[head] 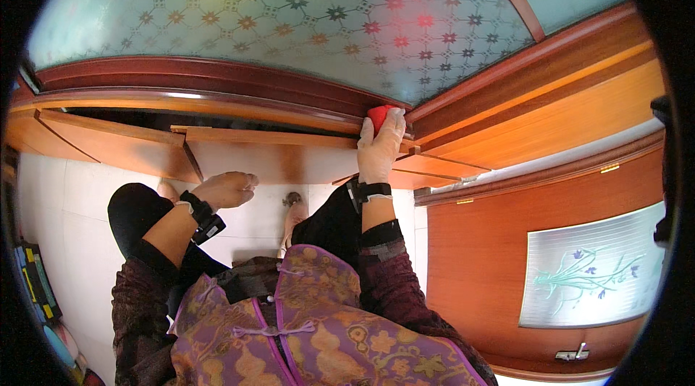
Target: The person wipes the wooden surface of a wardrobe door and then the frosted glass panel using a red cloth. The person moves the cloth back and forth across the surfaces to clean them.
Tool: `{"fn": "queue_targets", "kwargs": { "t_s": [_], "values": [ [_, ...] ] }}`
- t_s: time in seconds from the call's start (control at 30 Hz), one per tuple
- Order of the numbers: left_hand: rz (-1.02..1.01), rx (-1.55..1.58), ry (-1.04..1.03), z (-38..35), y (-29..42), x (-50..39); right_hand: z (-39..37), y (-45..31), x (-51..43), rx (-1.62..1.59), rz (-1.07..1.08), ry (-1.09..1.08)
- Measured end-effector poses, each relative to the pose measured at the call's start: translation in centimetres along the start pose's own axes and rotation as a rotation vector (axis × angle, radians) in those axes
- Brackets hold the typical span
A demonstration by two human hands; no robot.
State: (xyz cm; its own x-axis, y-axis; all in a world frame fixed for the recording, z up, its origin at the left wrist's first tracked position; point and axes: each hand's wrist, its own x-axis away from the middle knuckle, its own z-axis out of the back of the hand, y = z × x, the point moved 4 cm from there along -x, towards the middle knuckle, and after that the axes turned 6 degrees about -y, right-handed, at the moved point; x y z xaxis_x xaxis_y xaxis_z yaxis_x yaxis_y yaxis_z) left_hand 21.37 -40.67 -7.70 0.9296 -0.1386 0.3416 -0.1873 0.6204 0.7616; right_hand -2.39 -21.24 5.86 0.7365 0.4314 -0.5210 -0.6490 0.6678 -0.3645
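My right hand (381, 142), in a thin translucent glove, grips a red cloth or sponge (380, 113). It presses this into the corner where two dark red-brown wooden mouldings meet, below a frosted glass panel (304, 11) with a star pattern. The lower moulding (217, 79) runs leftward from there. My left hand (225, 190), gloved too, hangs beside my knee above the floor, its fingers curled in and nothing visible in them. Both wrists carry black straps. Under the ledge, a wooden drawer or door front (271, 155) stands slightly out from the cabinet, leaving a dark gap.
At right is a red-brown wooden door (478, 256) with a flower-decorated glass pane (592, 272) and a metal handle (572, 354). Pale floor tiles (81, 212) lie below. Colourful boxes or books (38, 283) sit at the left rim. Both my knees are near the cabinet.
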Motion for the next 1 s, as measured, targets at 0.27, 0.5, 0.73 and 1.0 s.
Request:
{"fn": "queue_targets", "kwargs": {
  "t_s": [0.27,0.5,0.73,1.0],
  "values": [
    [-0.031,-0.152,-0.016,-0.6,1.3,-0.5,-0.6,-3.4,1.2,-0.354,0.077,-0.077],
    [0.025,-0.247,-0.052,-0.4,2.0,-0.3,-3.9,-12.4,2.0,-0.242,0.394,-0.262],
    [0.054,-0.284,-0.019,-0.6,1.4,-0.3,-7.4,-21.9,2.4,-0.234,0.593,-0.407],
    [0.094,-0.404,-0.02,-1.5,-2.3,-2.0,-8.8,-25.5,2.2,-0.24,0.682,-0.376]
  ]
}}
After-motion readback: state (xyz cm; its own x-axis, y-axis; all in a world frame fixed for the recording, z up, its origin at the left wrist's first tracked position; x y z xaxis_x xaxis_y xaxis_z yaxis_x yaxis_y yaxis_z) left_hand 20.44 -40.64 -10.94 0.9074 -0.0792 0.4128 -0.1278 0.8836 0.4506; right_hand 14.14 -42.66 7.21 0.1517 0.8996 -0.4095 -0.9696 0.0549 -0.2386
